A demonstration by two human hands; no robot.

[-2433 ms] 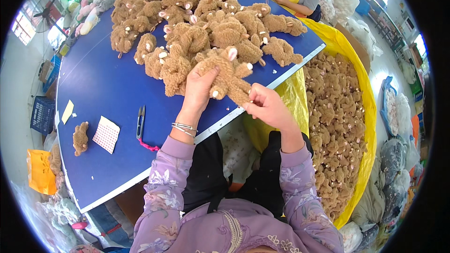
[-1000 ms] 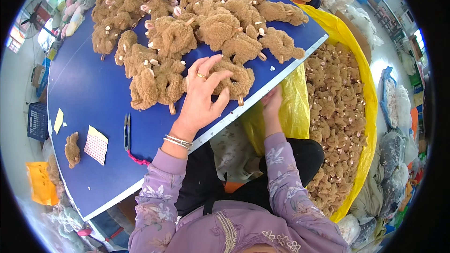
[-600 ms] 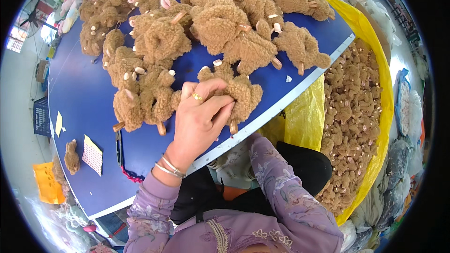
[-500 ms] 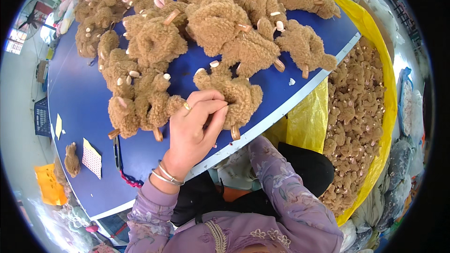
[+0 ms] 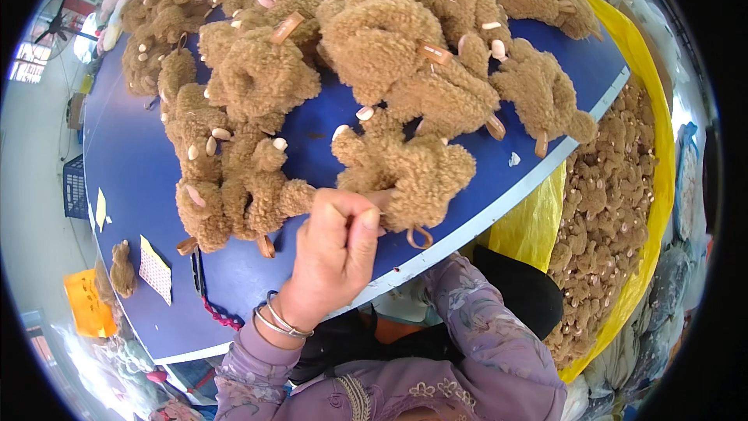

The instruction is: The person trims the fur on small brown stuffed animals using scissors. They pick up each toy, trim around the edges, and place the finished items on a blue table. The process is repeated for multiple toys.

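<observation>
My left hand, with bangles at the wrist, has its fingers curled and the thumb pressed in at the edge of a brown, curly-furred plush animal. One finger reaches into the opening of this unstuffed plush; whether something small is pinched too is hidden. The plush lies near the table's front edge, with white ear-like tips and a tan loop hanging from it. My right sleeve runs up to the table edge, and the right hand is out of sight. Left of my hand, touching it, lies another plush skin.
Many more brown plush skins are heaped across the blue table. At right stands a yellow-lined sack full of small plush pieces. Dark snips with a pink cord, a patterned paper and a small brown piece lie at left.
My left hand has drawn slightly toward me and turned, pulling at the plush. The plush has shifted right and nearer, its opening now tilted and its tan loop showing as a ring.
</observation>
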